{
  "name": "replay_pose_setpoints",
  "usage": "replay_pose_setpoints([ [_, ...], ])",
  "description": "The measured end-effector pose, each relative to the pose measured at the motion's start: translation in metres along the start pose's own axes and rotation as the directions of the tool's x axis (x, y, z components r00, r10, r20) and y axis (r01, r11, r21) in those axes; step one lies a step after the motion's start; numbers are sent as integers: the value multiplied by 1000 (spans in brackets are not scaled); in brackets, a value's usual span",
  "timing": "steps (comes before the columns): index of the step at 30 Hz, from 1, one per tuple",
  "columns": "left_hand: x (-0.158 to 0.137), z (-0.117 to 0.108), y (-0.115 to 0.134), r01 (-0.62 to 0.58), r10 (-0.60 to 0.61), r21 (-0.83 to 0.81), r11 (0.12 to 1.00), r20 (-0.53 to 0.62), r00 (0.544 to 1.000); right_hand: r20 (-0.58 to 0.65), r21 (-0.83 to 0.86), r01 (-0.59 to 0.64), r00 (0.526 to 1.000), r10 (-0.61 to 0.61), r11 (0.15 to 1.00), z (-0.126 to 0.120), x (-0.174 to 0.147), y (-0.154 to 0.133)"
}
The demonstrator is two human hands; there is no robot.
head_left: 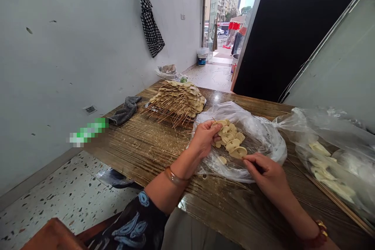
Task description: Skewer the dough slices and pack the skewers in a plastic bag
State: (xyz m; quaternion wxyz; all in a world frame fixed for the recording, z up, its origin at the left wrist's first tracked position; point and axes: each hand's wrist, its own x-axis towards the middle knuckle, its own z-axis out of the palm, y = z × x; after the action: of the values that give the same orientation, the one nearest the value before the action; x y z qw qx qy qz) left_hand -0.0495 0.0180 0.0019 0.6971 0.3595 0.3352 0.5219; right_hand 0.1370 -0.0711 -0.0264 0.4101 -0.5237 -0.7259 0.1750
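Note:
My left hand (206, 134) is closed, pinching a pale, flat, round slice (220, 124) between thumb and fingers. Several such slices (233, 144) line up toward my right hand, looking threaded on a thin skewer that is mostly hidden. My right hand (265, 170) is closed in a pinch at the near end of that row, by the rim of the closest slice (238, 152). Under both hands an opened clear plastic bag (263, 136) lies on the table, with more slices inside. One loose slice (223, 160) rests near the bag's front.
A heap of filled skewers (178, 99) stands on the wooden table (140, 160) at the back left. Beside it lies a grey cloth (125, 110). On the right are a second plastic bag (336, 164) with pale pieces and a bundle of bare sticks (336, 201).

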Motion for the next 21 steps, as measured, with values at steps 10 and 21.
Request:
replay_pose_setpoints([
  [10,0,2,4,26,-24,-22,999,92,995,75,156,-189,981,180,969,-6,2,1],
  [21,-3,0,3,-335,-73,773,539,439,895,-75,301,-278,947,314,912,-22,6,9],
])
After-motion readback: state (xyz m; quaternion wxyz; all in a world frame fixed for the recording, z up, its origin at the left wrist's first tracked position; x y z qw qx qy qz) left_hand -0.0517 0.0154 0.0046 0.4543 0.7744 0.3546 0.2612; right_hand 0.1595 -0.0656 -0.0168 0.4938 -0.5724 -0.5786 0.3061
